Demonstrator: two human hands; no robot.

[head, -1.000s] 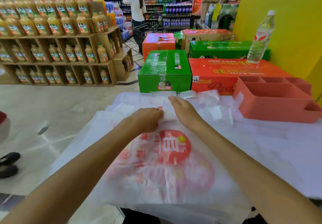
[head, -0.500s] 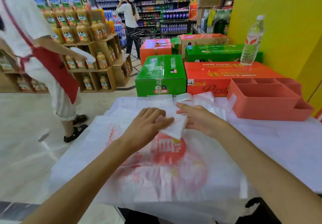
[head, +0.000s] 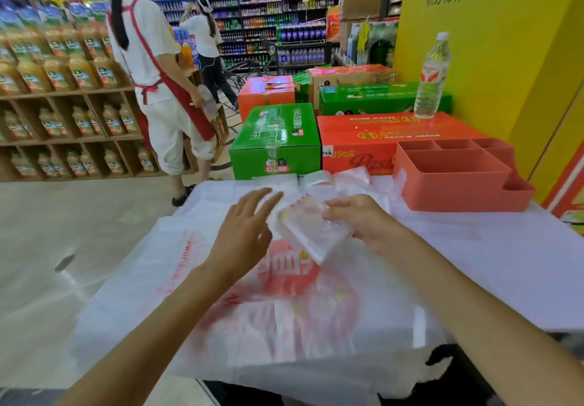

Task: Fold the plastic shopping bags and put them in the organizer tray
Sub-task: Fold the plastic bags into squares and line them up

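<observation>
Beyond the table we see a green carton beside an orange carton, on which a clear water bottle stands upright. At left, wooden shelves hold juice bottles, and a person in a red apron stands beside them.

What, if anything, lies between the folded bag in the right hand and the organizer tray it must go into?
Nothing visible does. The right hand holds the folded bag above the table; only flat plastic bags lie between it and the organizer tray.
</observation>
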